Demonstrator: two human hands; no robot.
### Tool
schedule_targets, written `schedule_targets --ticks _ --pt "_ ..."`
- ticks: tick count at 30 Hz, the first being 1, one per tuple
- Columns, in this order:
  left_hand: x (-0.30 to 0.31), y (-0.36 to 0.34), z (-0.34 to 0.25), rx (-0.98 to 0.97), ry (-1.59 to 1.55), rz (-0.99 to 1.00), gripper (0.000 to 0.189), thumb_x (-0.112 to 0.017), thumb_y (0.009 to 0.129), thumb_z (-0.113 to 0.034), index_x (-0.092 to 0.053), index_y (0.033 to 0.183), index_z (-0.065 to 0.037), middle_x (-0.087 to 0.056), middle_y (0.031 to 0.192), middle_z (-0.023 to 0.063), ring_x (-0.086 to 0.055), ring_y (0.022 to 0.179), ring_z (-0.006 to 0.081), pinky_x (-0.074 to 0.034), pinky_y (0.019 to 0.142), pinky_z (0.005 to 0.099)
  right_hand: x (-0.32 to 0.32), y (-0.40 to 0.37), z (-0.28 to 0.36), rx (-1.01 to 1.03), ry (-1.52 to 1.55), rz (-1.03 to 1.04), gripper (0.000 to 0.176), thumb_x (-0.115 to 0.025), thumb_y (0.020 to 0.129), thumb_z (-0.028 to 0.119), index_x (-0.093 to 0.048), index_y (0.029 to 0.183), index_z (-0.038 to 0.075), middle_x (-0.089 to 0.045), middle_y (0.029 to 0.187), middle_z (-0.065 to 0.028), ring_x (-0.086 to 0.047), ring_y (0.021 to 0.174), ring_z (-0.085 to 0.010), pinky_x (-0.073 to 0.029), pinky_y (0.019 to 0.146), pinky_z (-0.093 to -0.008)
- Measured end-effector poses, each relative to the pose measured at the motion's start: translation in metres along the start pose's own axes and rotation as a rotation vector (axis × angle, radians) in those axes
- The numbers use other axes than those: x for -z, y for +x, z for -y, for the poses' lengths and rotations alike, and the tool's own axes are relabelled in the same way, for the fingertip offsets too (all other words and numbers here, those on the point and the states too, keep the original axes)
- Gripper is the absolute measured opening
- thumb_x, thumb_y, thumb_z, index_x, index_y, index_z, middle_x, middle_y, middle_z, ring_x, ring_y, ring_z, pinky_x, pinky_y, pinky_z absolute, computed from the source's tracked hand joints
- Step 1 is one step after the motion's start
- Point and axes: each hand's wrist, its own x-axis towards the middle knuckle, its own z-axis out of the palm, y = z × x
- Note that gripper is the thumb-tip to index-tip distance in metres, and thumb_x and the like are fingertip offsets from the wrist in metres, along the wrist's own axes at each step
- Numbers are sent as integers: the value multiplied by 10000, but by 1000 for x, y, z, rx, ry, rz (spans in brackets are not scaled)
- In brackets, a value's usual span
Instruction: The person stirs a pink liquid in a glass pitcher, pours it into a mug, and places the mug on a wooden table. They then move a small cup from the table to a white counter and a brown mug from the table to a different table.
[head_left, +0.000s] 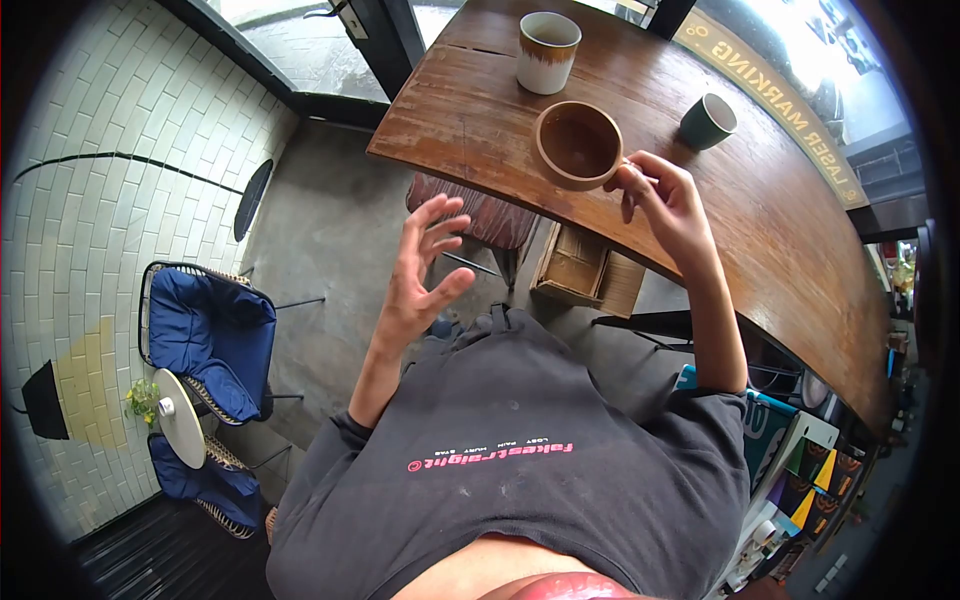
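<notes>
A brown cup [578,143] is tilted so that its inside faces me, near the front edge of the wooden table [780,230]. My right hand [665,200] grips it by the handle on its right side, the fingers closed around it. Left of the table edge, my left hand [425,265] hangs in the air with fingers spread and nothing in it. Behind the brown cup stands a white cup [546,70] with a brown, dripping glaze band. To the right, a small dark green cup [708,122] rests on the tabletop.
Under the table are a stool [475,215] and an open cardboard box [575,265]. Blue-cushioned chairs [240,340] and a small round table [183,425] stand by the tiled wall at left. A window with lettering [770,90] runs along the table's far side.
</notes>
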Motion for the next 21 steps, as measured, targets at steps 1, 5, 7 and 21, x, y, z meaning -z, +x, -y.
schedule_targets --ticks 1,5,7,21 --pt "-3 3 -2 6 1 -8 880 -799 818 -344 -298 1479 -49 -428 1450 141 -480 1307 256 -412 1052 389 -8 -3 3 -3 10 16 255 -560 1015 205 -635 1008 -39 -663 888 -26 -541 676 -54 -456 614 -211" --pt "-7 9 -2 -61 167 23 1208 -885 659 -456 -160 1535 -50 -275 1556 175 -334 1422 313 -341 1122 446 -41 -12 14 -54 56 70 232 -579 1005 185 -621 1020 -42 -673 834 -16 -538 685 -38 -456 613 -207" --pt "-8 9 -1 -170 273 -8 1291 -885 630 -489 -87 1543 -46 -217 1575 188 -316 1430 333 -334 1131 458 -52 -14 15 -54 10 129 218 -607 987 173 -622 1008 -44 -659 788 -24 -547 655 -44 -460 601 -219" --pt "35 -59 30 -77 317 -182 1060 -903 645 -178 -241 1464 -60 -386 1480 175 -412 1371 317 -370 1128 419 -155 -12 -27 2 -78 412 171 -627 940 124 -605 966 -43 -538 740 -139 -520 630 -216 -419 580 -343"
